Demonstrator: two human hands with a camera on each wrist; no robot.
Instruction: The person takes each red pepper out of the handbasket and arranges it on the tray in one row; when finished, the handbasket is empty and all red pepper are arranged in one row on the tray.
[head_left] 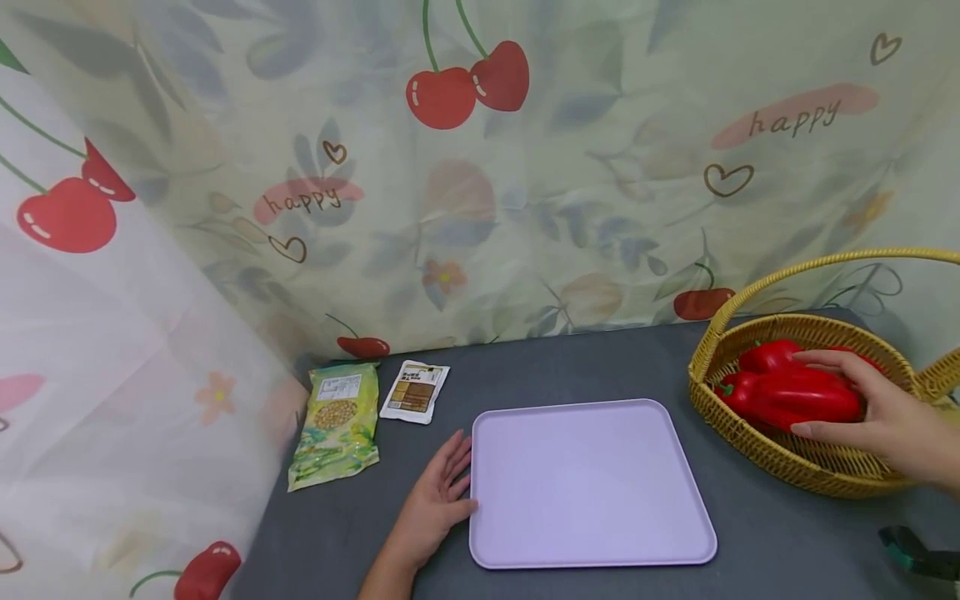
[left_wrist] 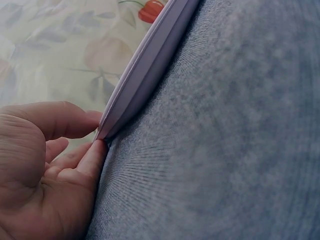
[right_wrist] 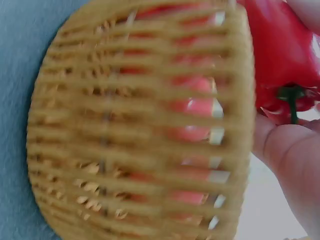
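Observation:
A pale purple tray (head_left: pixel 588 483) lies on the grey tabletop, holding nothing. My left hand (head_left: pixel 437 498) is at its left edge; in the left wrist view the thumb and fingers pinch the tray's rim (left_wrist: pixel 142 75). Off to the right, a yellow wicker basket (head_left: pixel 731 429) with a tall handle holds red bell peppers. My right hand (head_left: pixel 877 408) reaches over the basket and grips a long red bell pepper (head_left: pixel 802 398). In the right wrist view this pepper (right_wrist: pixel 277 47) shows its green stem above the basket's rim, beside the thumb. Another red pepper (head_left: pixel 770 356) sits behind it.
A green and yellow packet (head_left: pixel 337 425) and a smaller white and brown sachet (head_left: pixel 415 392) lie left of the tray. Fabric printed with cherries (head_left: pixel 465 250) hangs behind and at the left. A dark object (head_left: pixel 918 554) lies at the lower right, in front of the basket.

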